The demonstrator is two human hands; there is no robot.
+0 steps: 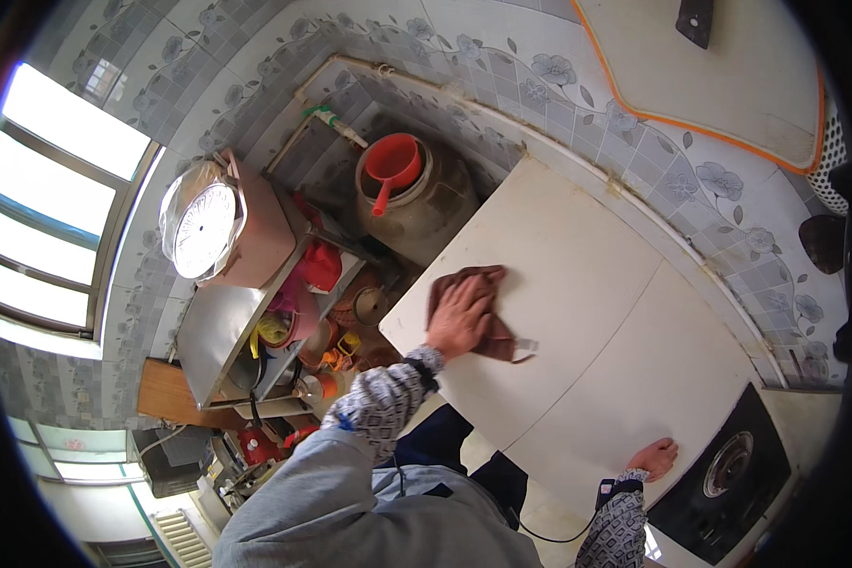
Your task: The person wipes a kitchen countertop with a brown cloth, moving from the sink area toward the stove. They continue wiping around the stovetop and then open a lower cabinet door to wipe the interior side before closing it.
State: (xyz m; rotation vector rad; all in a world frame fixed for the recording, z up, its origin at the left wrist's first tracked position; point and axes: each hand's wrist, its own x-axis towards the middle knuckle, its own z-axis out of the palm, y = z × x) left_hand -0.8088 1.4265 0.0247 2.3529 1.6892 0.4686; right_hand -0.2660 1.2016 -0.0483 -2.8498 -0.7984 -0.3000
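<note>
My left hand (459,317) lies flat on a brown cloth (495,334), pressing it against the white countertop (582,241) near its left end. The cloth is crumpled, and a pale tag sticks out at its lower right corner. Farther right, my right hand (654,459) rests at the counter's near edge with its fingers loosely curled, close to the black gas hob (728,468). I see no object in that hand, though its palm side is hidden.
A large ceramic vat (426,206) with a red plastic dipper (393,167) stands beyond the counter's left end. Left of it, a metal shelf (216,326) holds a pink bin (259,227) and basins. A cutting board (710,78) with an orange rim is at the upper right.
</note>
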